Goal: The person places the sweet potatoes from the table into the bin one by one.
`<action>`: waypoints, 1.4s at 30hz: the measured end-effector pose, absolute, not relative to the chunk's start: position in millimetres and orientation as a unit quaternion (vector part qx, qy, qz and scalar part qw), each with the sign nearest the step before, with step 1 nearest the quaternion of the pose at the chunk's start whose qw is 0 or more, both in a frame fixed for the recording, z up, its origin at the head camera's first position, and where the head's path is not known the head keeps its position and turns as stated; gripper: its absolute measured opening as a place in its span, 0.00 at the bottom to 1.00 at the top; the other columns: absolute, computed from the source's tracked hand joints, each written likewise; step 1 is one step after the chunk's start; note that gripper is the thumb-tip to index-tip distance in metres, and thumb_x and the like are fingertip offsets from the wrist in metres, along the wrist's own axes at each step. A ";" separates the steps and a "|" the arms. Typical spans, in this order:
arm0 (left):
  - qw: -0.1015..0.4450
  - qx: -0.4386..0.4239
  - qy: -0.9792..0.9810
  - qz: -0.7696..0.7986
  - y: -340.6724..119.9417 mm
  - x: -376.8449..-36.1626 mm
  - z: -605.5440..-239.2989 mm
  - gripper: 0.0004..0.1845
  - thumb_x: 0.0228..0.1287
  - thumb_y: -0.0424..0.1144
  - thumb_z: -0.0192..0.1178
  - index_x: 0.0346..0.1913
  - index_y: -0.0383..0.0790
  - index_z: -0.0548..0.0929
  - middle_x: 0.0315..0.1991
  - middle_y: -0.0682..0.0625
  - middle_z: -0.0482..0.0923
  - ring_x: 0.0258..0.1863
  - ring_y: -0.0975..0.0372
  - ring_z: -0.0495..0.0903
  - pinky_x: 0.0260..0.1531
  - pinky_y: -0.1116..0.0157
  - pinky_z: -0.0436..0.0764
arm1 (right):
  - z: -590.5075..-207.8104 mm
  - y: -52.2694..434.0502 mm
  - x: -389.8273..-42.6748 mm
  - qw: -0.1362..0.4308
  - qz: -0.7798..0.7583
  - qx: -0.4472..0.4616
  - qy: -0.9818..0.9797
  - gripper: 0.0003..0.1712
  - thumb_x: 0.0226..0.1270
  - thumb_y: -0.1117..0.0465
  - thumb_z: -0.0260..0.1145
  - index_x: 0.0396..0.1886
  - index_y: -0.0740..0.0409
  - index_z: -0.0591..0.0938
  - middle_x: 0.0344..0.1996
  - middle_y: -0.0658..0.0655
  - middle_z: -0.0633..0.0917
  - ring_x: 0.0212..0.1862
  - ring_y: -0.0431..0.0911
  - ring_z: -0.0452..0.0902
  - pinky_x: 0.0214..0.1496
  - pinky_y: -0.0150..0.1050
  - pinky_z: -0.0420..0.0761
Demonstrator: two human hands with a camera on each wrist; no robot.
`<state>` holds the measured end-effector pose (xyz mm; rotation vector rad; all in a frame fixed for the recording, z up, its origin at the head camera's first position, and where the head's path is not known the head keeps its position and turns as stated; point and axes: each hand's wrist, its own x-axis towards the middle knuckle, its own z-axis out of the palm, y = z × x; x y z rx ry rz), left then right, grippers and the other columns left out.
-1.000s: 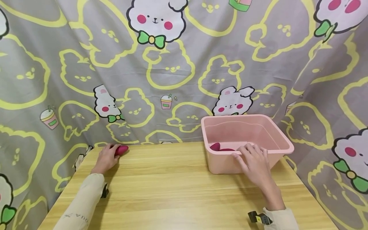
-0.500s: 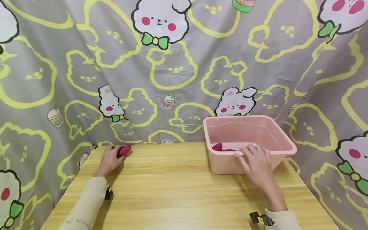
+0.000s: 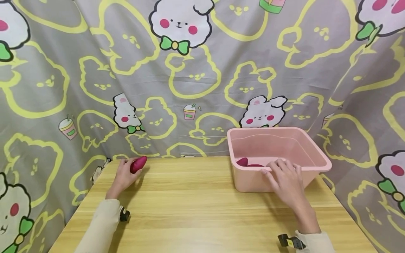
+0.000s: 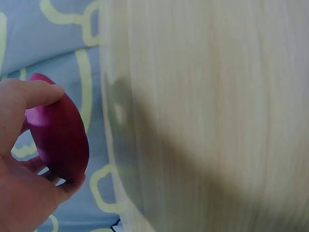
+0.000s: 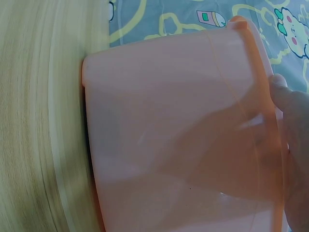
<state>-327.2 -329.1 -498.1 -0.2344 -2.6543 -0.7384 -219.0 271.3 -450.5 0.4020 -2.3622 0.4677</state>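
At the far left of the table, my left hand (image 3: pixel 124 175) holds a smooth magenta piece shaped like a sweet potato (image 3: pixel 138 164), rounded in the middle and tapering at its ends. In the left wrist view the thumb and fingers pinch this sweet-potato-shaped piece (image 4: pixel 62 133) from both sides, and it stands over the table's far edge. On the right, my right hand (image 3: pixel 287 182) grips the near rim of a pink plastic bin (image 3: pixel 251 182), fingers hooked over it and thumb outside. Similar magenta pieces (image 3: pixel 242 162) lie inside, partly hidden by the front wall.
The light wooden table (image 3: pixel 190 211) runs up to a grey curtain (image 3: pixel 202 88) with yellow outlines and white bunnies, which closes off the back and both sides. The bin stands near the back right corner. Each wrist carries a small black camera (image 3: pixel 124 214).
My left hand has raised the magenta piece slightly and tilted its tip upward. The right hand keeps its grip on the bin's rim. The head view has turned a little to the left.
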 end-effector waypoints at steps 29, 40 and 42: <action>0.242 -0.080 -0.907 -0.336 -305.6 -309.9 -472.3 0.29 0.61 0.35 0.69 0.65 0.32 0.76 0.55 0.32 0.75 0.50 0.39 0.76 0.45 0.43 0.75 | -449.7 270.6 -219.0 0.352 0.177 0.165 -0.904 0.09 0.71 0.50 0.68 0.39 0.50 0.81 0.37 0.53 0.79 0.48 0.57 0.71 0.51 0.62 0.61; 0.260 -0.078 -0.883 -0.382 -287.2 -301.1 -454.7 0.29 0.63 0.36 0.69 0.67 0.36 0.77 0.56 0.34 0.76 0.49 0.43 0.77 0.44 0.45 0.78 | -450.0 270.5 -218.8 0.350 0.183 0.163 -0.904 0.10 0.70 0.51 0.69 0.41 0.50 0.82 0.38 0.54 0.80 0.50 0.58 0.72 0.51 0.62 0.60; 0.264 -0.082 -0.878 -0.390 -284.1 -299.9 -451.1 0.29 0.63 0.36 0.70 0.67 0.36 0.77 0.55 0.35 0.76 0.49 0.45 0.77 0.44 0.47 0.78 | -449.5 269.9 -218.9 0.349 0.183 0.163 -0.904 0.09 0.70 0.51 0.69 0.41 0.51 0.82 0.38 0.54 0.80 0.50 0.58 0.72 0.52 0.61 0.60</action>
